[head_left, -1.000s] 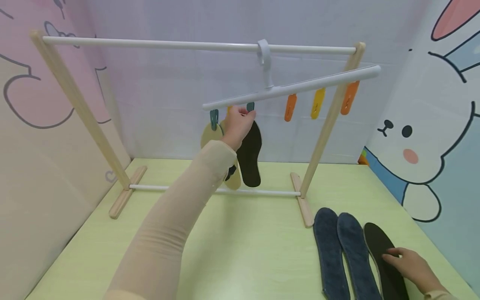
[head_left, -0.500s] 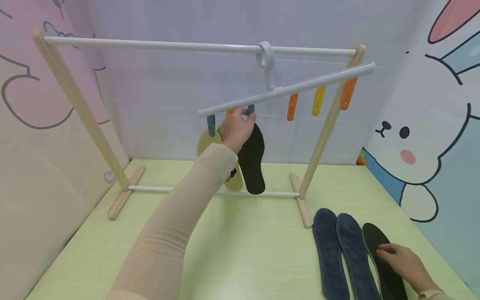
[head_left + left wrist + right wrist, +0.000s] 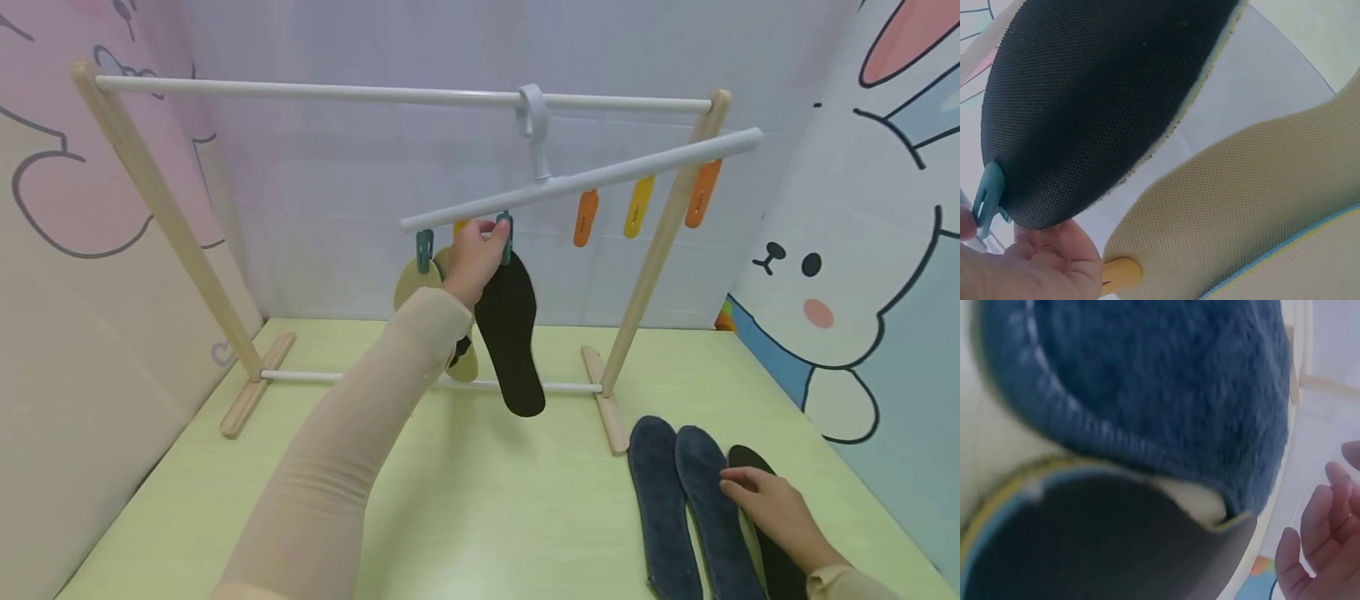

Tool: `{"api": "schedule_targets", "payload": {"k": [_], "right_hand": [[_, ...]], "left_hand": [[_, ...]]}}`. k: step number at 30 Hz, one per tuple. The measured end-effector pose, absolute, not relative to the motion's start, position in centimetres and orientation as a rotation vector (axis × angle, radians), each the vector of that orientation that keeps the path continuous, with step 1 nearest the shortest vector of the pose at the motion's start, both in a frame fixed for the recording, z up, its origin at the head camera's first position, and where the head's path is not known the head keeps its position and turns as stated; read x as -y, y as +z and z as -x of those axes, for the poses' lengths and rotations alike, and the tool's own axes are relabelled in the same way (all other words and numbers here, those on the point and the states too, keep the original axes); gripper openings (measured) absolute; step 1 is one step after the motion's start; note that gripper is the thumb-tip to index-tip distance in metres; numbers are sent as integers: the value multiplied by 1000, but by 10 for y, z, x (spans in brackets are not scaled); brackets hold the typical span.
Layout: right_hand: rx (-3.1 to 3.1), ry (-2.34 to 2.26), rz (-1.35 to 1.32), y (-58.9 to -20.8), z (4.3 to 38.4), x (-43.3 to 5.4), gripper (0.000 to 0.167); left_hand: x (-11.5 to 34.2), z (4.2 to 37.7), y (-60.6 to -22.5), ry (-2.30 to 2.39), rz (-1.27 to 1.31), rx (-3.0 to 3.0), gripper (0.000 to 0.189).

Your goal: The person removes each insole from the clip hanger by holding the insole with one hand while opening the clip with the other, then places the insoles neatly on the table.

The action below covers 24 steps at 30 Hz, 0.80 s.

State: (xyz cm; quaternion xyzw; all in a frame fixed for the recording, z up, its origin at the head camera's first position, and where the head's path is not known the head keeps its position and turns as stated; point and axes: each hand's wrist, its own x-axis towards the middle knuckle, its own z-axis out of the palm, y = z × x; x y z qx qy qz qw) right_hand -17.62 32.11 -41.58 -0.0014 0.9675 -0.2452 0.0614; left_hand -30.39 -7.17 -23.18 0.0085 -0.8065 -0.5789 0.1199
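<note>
My left hand (image 3: 474, 260) pinches a teal clip (image 3: 507, 242) under the tilted white hanger (image 3: 622, 171). A black insole (image 3: 513, 342) hangs at that clip; in the left wrist view the clip (image 3: 990, 194) overlaps the insole's end, with my fingertips close behind its edge. Beside it, beige insoles (image 3: 1241, 162) hang, one from a yellow clip (image 3: 1122, 275); my arm partly covers them in the head view. My right hand (image 3: 780, 512) hovers loosely over a blue fuzzy insole (image 3: 708, 492) and a black insole (image 3: 782, 571), holding nothing.
The hanger hooks over the top rail (image 3: 300, 90) of a wooden rack (image 3: 165, 217). Orange (image 3: 586, 218) and yellow clips (image 3: 638, 207) dangle from its right half. Another blue insole (image 3: 660, 500) lies on the pale table (image 3: 487, 517), near the rack's right foot (image 3: 606, 408).
The hanging black insole has dropped lower and swung right, and more of its teal clip shows. My right hand has moved left from the black insole on the table toward the blue one.
</note>
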Motion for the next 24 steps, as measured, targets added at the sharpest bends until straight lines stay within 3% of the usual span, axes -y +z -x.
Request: {"api": "schedule_targets", "payload": {"k": [24], "right_hand": [[-2958, -960, 308, -390, 187, -235, 27]], "left_hand": [[71, 310, -234, -2021, 37, 2247, 37]]}}
